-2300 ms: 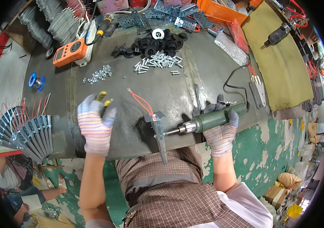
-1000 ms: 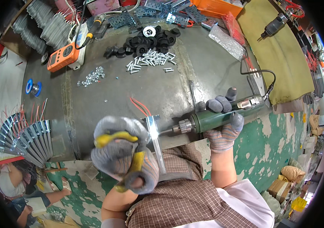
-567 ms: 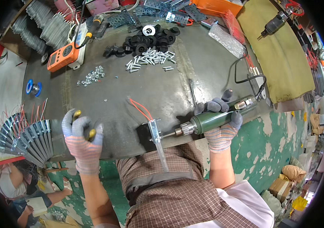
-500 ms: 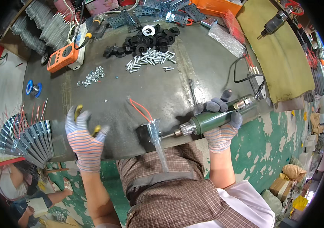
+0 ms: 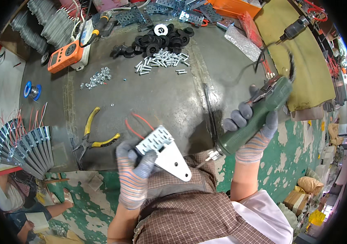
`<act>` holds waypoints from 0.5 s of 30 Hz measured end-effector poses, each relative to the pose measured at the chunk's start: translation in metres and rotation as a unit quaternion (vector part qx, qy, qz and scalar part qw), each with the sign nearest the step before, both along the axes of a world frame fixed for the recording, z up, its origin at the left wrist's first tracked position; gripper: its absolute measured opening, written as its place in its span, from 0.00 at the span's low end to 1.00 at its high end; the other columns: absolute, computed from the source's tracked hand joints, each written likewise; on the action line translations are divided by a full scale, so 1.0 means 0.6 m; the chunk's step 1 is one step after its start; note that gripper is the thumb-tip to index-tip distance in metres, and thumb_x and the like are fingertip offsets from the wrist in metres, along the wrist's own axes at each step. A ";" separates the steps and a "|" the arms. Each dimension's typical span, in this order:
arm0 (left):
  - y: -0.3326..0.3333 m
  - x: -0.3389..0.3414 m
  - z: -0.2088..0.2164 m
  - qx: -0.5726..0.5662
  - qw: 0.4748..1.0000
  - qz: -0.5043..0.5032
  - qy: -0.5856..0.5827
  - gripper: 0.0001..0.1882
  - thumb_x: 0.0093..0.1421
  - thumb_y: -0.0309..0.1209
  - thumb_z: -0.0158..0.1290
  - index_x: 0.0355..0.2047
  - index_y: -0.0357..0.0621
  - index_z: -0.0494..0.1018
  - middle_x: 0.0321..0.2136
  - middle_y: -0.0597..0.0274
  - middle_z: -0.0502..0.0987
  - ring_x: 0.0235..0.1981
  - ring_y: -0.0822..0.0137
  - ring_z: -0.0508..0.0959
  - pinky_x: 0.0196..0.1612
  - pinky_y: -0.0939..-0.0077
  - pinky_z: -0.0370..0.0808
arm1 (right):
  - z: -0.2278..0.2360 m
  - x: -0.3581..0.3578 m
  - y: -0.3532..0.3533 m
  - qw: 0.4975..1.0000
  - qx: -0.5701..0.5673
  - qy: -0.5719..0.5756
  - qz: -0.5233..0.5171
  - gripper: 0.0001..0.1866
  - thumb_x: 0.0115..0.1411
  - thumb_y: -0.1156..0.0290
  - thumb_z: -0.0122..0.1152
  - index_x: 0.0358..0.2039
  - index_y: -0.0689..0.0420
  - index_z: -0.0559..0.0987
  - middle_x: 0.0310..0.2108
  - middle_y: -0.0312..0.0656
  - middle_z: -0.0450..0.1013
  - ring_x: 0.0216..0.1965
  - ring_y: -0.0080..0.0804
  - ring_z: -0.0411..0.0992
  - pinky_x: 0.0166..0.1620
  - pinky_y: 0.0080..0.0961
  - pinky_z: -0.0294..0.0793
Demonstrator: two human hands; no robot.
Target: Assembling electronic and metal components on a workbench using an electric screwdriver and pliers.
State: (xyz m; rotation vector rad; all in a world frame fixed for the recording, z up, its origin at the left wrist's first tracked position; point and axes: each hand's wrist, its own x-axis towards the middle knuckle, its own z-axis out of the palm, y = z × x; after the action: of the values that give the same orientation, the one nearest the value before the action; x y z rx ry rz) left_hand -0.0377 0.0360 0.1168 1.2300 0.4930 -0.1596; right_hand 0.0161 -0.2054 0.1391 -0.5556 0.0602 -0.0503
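My left hand (image 5: 135, 175), in a striped glove with grey fingertips, grips a metal bracket (image 5: 168, 160) at the table's near edge. The bracket has a slotted end, a tapered plate with holes, and two red wires (image 5: 143, 120) trailing from it. To the right, my right hand (image 5: 255, 138) is wrapped round a green electric screwdriver (image 5: 255, 118). Its bit points down and left, a little apart from the bracket. Yellow-handled pliers (image 5: 105, 143) lie spread on the table, left of the bracket.
Farther back lie silver screws (image 5: 163, 61), black round knobs (image 5: 153, 42) and small nuts (image 5: 98, 77). An orange meter (image 5: 64, 57) and a solder spool (image 5: 33, 90) are at left. Finished-looking brackets (image 5: 27, 146) fan out near left. Another driver (image 5: 293, 29) hangs at right; someone sits lower left.
My left hand has moved right from over the pliers and taken hold of the bracket, now turned with its plate showing. The screwdriver has come away from it, its rear end swung up and right.
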 end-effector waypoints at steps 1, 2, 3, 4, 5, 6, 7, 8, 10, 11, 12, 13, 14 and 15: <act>0.011 0.003 -0.001 0.001 1.000 0.024 -0.009 0.23 0.57 0.24 0.56 0.48 0.39 0.57 0.38 0.54 0.75 0.34 0.71 0.76 0.31 0.81 0.76 | -0.002 0.001 -0.011 0.997 -0.020 -0.066 0.045 0.34 0.57 0.50 0.60 0.59 0.54 0.64 0.30 0.37 0.69 0.32 0.31 0.68 0.41 0.40 0.67; 0.016 0.006 0.001 0.014 0.998 0.055 -0.023 0.23 0.56 0.24 0.57 0.48 0.40 0.58 0.37 0.55 0.75 0.33 0.71 0.76 0.31 0.81 0.76 | 0.005 0.001 -0.010 0.996 -0.014 -0.079 0.040 0.33 0.57 0.53 0.61 0.59 0.54 0.64 0.31 0.36 0.69 0.33 0.30 0.67 0.44 0.42 0.67; 0.020 0.008 0.004 0.026 0.995 0.086 -0.037 0.23 0.56 0.25 0.57 0.47 0.40 0.58 0.37 0.56 0.76 0.33 0.72 0.76 0.30 0.81 0.76 | 0.011 0.001 -0.001 0.996 -0.014 -0.078 0.041 0.33 0.57 0.53 0.61 0.59 0.54 0.64 0.31 0.36 0.69 0.33 0.30 0.67 0.44 0.42 0.67; 0.022 0.007 -0.003 -0.001 0.992 0.120 -0.041 0.20 0.56 0.26 0.58 0.46 0.40 0.62 0.36 0.58 0.76 0.32 0.72 0.76 0.32 0.80 0.76 | 0.016 0.001 0.011 0.999 0.017 -0.044 -0.012 0.33 0.56 0.54 0.61 0.58 0.54 0.65 0.31 0.35 0.69 0.34 0.31 0.67 0.48 0.45 0.66; 0.028 0.008 -0.007 -0.002 0.992 0.121 -0.042 0.20 0.56 0.26 0.58 0.46 0.40 0.62 0.36 0.58 0.76 0.32 0.72 0.76 0.32 0.80 0.76 | 0.024 0.003 0.020 0.997 0.048 -0.012 -0.065 0.32 0.56 0.55 0.62 0.58 0.54 0.66 0.32 0.35 0.69 0.35 0.31 0.68 0.51 0.48 0.65; 0.035 0.009 -0.010 -0.004 0.997 0.079 -0.020 0.19 0.56 0.26 0.58 0.45 0.40 0.64 0.36 0.59 0.76 0.32 0.72 0.76 0.33 0.79 0.76 | 0.032 0.003 0.022 0.997 0.061 0.024 -0.035 0.30 0.55 0.56 0.63 0.55 0.54 0.68 0.33 0.35 0.70 0.39 0.32 0.69 0.58 0.55 0.59; 0.039 0.010 -0.011 -0.007 0.999 0.037 0.001 0.18 0.56 0.27 0.59 0.45 0.40 0.66 0.36 0.61 0.76 0.32 0.73 0.76 0.35 0.78 0.76 | 0.025 0.007 0.022 0.997 0.060 0.023 -0.034 0.30 0.55 0.56 0.63 0.55 0.54 0.68 0.33 0.35 0.70 0.39 0.32 0.69 0.58 0.55 0.59; 0.034 0.007 -0.008 0.000 0.999 0.042 0.005 0.17 0.56 0.28 0.59 0.44 0.40 0.69 0.39 0.62 0.76 0.37 0.73 0.76 0.41 0.77 0.74 | 0.008 0.011 0.019 0.998 0.058 0.035 0.003 0.28 0.55 0.57 0.63 0.54 0.53 0.68 0.33 0.35 0.71 0.41 0.34 0.70 0.59 0.58 0.57; 0.034 0.003 -0.014 -0.001 0.999 0.029 -0.016 0.18 0.56 0.29 0.59 0.45 0.40 0.68 0.40 0.61 0.75 0.39 0.73 0.75 0.44 0.76 0.73 | -0.010 0.018 0.029 0.993 0.089 0.069 0.029 0.28 0.54 0.57 0.65 0.53 0.52 0.70 0.32 0.36 0.73 0.43 0.39 0.72 0.60 0.65 0.54; 0.034 0.002 -0.017 -0.004 0.999 0.015 -0.036 0.18 0.56 0.29 0.59 0.46 0.40 0.68 0.42 0.61 0.75 0.42 0.72 0.74 0.46 0.75 0.72 | -0.009 0.022 0.040 0.993 0.088 0.069 0.030 0.28 0.54 0.57 0.65 0.53 0.52 0.70 0.32 0.36 0.73 0.43 0.39 0.72 0.60 0.65 0.54; 0.036 0.004 -0.020 -0.017 0.999 0.009 -0.036 0.20 0.56 0.29 0.60 0.46 0.40 0.67 0.43 0.61 0.74 0.44 0.72 0.72 0.49 0.75 0.70 | -0.007 0.025 0.051 0.992 0.086 0.087 0.016 0.28 0.53 0.56 0.66 0.53 0.51 0.70 0.32 0.37 0.74 0.42 0.40 0.72 0.60 0.65 0.55; 0.034 0.005 -0.020 -0.018 0.999 0.010 -0.037 0.20 0.56 0.29 0.60 0.46 0.40 0.67 0.43 0.61 0.74 0.44 0.72 0.72 0.49 0.75 0.70 | -0.005 0.029 0.061 0.991 0.084 0.105 0.002 0.28 0.53 0.56 0.67 0.52 0.51 0.71 0.32 0.37 0.75 0.42 0.41 0.73 0.60 0.66 0.55; 0.031 0.007 -0.018 -0.018 0.999 0.009 -0.046 0.20 0.56 0.28 0.59 0.47 0.40 0.67 0.42 0.61 0.74 0.44 0.72 0.72 0.49 0.75 0.70 | -0.001 0.034 0.068 0.989 0.094 0.116 -0.003 0.28 0.52 0.55 0.68 0.51 0.50 0.72 0.31 0.39 0.76 0.41 0.42 0.73 0.59 0.67 0.56; 0.029 0.008 -0.017 -0.018 0.998 0.008 -0.056 0.20 0.56 0.28 0.59 0.47 0.40 0.66 0.42 0.62 0.74 0.43 0.72 0.72 0.49 0.74 0.70 | -0.005 0.038 0.071 0.989 0.094 0.116 -0.003 0.28 0.52 0.55 0.68 0.51 0.50 0.72 0.31 0.39 0.76 0.41 0.42 0.73 0.59 0.67 0.56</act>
State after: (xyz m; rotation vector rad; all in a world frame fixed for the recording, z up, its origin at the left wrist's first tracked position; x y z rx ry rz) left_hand -0.0329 0.0536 0.1064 1.1928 0.4020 -0.0844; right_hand 0.0391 -0.1629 0.1364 -0.3701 0.2905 0.0147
